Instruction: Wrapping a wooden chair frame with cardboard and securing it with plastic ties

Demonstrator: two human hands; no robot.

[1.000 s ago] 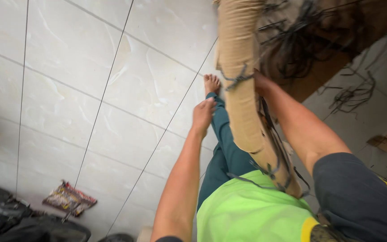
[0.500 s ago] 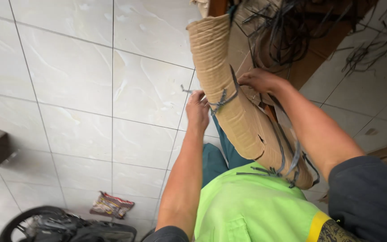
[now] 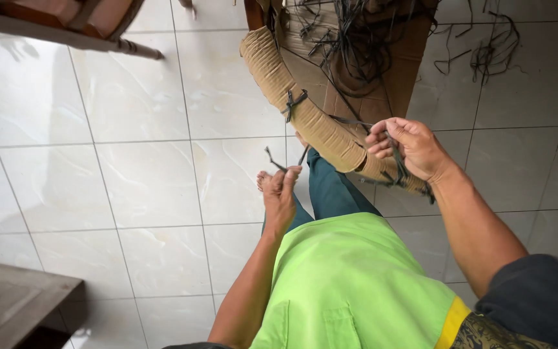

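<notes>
A: Entry, head view. Left hand [image 3: 280, 194] sits near centre, fingers pinched shut on the end of a dark strip [image 3: 278, 161]; the strip's loose end rises just above the fingertips, over the white tiled floor [image 3: 143, 174].

B: And the right?

A: Right hand [image 3: 408, 147] is right of centre, farther out; fingers curled narrow around dark strips [image 3: 396, 169] that run down against the wrapped chair arm [image 3: 305, 113]; the hand touches the arm's near end.

B: Where does that arm lie?

A: It slants from far centre down to the right hand; tan weave wound tight around it; a dark strip knot [image 3: 294, 102] sits midway along it (tied tight, ends sticking out). Beyond it, a loose tangle of dark strips [image 3: 363, 39] hangs in the chair frame.

B: Surroundings?

A: A bare foot [image 3: 266, 179] on the tiles just left of the left hand; teal trouser leg [image 3: 330, 190] beneath the wrapped arm; green shirt [image 3: 350, 278] nearest; dark wooden table corner [image 3: 20, 304] near left; another tangle [image 3: 485, 52] on the floor far right.
</notes>
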